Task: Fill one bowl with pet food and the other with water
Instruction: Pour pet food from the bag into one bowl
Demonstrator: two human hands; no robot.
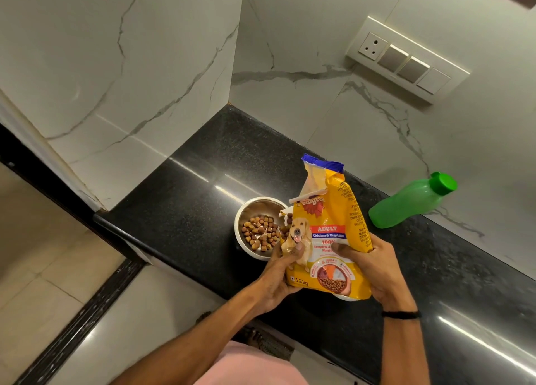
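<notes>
A yellow pet food bag (327, 239) stands nearly upright above the black counter, held from both sides. My left hand (278, 277) grips its lower left edge, thumb on the dog picture. My right hand (374, 268) clasps its right side. Just left of the bag sits a steel bowl (246, 210) with brown kibble (259, 234) covering part of its bottom. A second bowl (345, 297) shows only as a pale rim under the bag's bottom edge; its inside is hidden. A green water bottle (406, 203) with its cap on stands at the right by the wall.
The black granite counter (188, 199) ends at a marble wall behind and a corner at the left. A switch panel (406, 60) is mounted on the back wall. Tiled floor lies below the counter's front edge at the left.
</notes>
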